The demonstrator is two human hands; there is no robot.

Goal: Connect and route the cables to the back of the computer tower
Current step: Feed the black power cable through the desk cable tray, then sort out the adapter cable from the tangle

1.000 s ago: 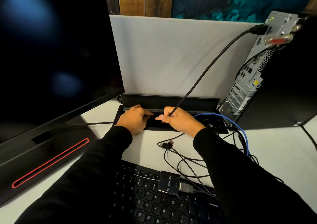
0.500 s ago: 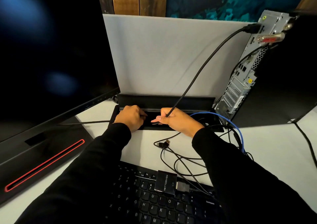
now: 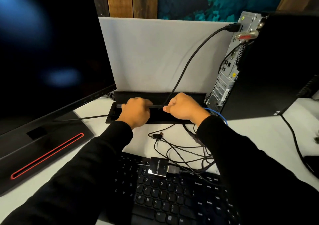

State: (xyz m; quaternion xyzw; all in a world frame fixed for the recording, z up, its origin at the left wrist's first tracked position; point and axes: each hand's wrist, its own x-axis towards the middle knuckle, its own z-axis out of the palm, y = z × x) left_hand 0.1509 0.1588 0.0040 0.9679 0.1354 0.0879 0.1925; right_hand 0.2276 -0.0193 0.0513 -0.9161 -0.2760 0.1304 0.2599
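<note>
Gripping one thick black cable (image 3: 188,59) over the open black cable tray (image 3: 110,116) at the desk's far edge, the left hand (image 3: 136,112) and right hand (image 3: 184,109) curl around it; its plug sits in the computer tower (image 3: 245,40) at far right.

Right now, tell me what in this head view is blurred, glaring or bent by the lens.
Head view: the monitor is dark with soft blue reflections; the computer tower side is near black, its details lost; the wide lens bows and tilts both outward; keyboard legends smear toward the bottom edge; the hands, left hand and right hand, and the black cable are fairly sharp.
</note>
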